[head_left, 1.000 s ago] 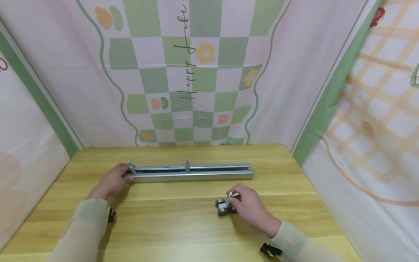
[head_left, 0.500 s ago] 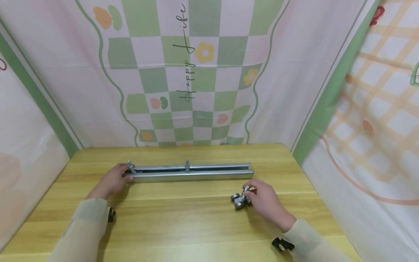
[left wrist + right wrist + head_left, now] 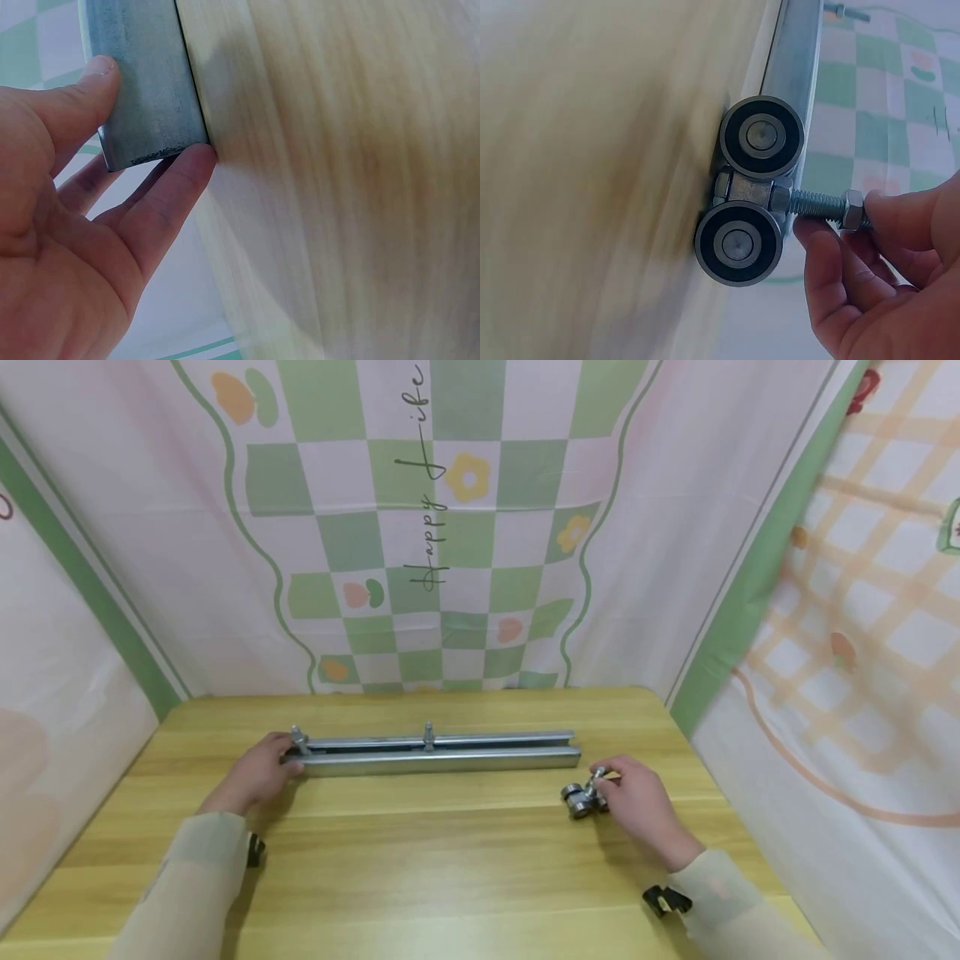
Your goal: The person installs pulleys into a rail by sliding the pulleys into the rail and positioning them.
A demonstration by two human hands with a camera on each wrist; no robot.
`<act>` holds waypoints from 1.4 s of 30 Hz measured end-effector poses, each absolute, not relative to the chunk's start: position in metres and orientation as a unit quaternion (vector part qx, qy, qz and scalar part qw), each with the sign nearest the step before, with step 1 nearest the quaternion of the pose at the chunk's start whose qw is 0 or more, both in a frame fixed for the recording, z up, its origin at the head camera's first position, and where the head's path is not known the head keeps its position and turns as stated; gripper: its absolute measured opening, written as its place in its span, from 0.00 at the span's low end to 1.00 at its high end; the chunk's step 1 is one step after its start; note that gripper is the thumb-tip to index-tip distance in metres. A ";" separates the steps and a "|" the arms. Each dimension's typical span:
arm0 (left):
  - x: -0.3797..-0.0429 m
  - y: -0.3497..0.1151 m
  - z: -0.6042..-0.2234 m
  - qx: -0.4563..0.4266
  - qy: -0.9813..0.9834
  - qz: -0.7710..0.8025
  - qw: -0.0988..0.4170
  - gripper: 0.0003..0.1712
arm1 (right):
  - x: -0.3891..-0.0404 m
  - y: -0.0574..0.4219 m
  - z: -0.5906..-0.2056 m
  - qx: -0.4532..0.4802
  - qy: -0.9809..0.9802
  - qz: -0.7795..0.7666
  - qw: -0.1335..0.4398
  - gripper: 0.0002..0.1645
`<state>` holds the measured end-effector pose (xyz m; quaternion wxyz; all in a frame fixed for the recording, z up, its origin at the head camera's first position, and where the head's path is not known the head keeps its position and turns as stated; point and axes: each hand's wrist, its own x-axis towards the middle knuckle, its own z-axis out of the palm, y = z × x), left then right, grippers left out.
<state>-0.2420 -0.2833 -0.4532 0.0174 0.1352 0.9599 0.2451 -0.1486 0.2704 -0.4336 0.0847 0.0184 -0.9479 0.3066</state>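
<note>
A long C-shaped galvanized steel track (image 3: 450, 764) lies across the far part of the table with its slot facing up. Its left end is held by my left hand (image 3: 258, 772); in the left wrist view the thumb lies on the track's side (image 3: 150, 82) and fingers touch the end. Two threaded bolts (image 3: 429, 737) stand up from the slot, one at the left end and one near mid-length. My right hand (image 3: 641, 802) pinches the bolt (image 3: 817, 205) of a roller trolley (image 3: 579, 802) with dark-ringed wheels, just right of and nearer than the track's right end.
The wood-grain table (image 3: 420, 868) runs back to a checkered curtain (image 3: 472, 543). More curtain hangs along both sides. Each wrist carries a small black device (image 3: 667, 900).
My right hand has carried the roller trolley to the right and farther back, toward the level of the track's right end. The left hand and track have stayed put.
</note>
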 end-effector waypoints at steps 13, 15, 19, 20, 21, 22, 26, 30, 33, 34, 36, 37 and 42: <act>-0.242 -0.282 -0.453 0.136 0.960 0.243 0.017 0.27 | -0.161 0.296 -0.433 0.003 -0.956 0.281 0.087 0.15; -0.241 -0.282 -0.452 0.137 0.960 0.244 0.017 0.27 | -0.163 0.300 -0.433 0.000 -0.956 0.279 0.088 0.15; -0.240 -0.283 -0.451 0.139 0.959 0.244 0.017 0.27 | -0.168 0.308 -0.434 -0.008 -0.955 0.282 0.088 0.15; -0.240 -0.283 -0.450 0.140 0.960 0.244 0.018 0.27 | -0.169 0.311 -0.434 -0.010 -0.955 0.282 0.089 0.16; -0.240 -0.283 -0.450 0.140 0.960 0.243 0.018 0.27 | -0.170 0.313 -0.434 -0.012 -0.955 0.281 0.091 0.16; -0.240 -0.283 -0.450 0.140 0.960 0.243 0.019 0.27 | -0.172 0.315 -0.435 -0.014 -0.955 0.281 0.092 0.16; -0.240 -0.283 -0.450 0.139 0.960 0.242 0.019 0.27 | -0.177 0.324 -0.437 -0.025 -0.956 0.276 0.096 0.17; -0.240 -0.282 -0.450 0.138 0.960 0.242 0.019 0.27 | -0.181 0.330 -0.437 -0.033 -0.954 0.281 0.101 0.17; -0.240 -0.282 -0.450 0.136 0.961 0.242 0.022 0.27 | -0.184 0.333 -0.437 -0.037 -0.951 0.290 0.104 0.17; -0.240 -0.282 -0.450 0.134 0.961 0.242 0.023 0.27 | -0.185 0.334 -0.437 -0.038 -0.950 0.290 0.106 0.17; -0.240 -0.282 -0.450 0.133 0.961 0.242 0.025 0.28 | -0.187 0.335 -0.438 -0.039 -0.950 0.291 0.108 0.17; -0.240 -0.282 -0.450 0.132 0.961 0.242 0.026 0.28 | -0.187 0.336 -0.438 -0.039 -0.950 0.290 0.109 0.17; -0.240 -0.281 -0.449 0.131 0.961 0.241 0.027 0.28 | -0.191 0.336 -0.438 -0.041 -0.949 0.292 0.108 0.18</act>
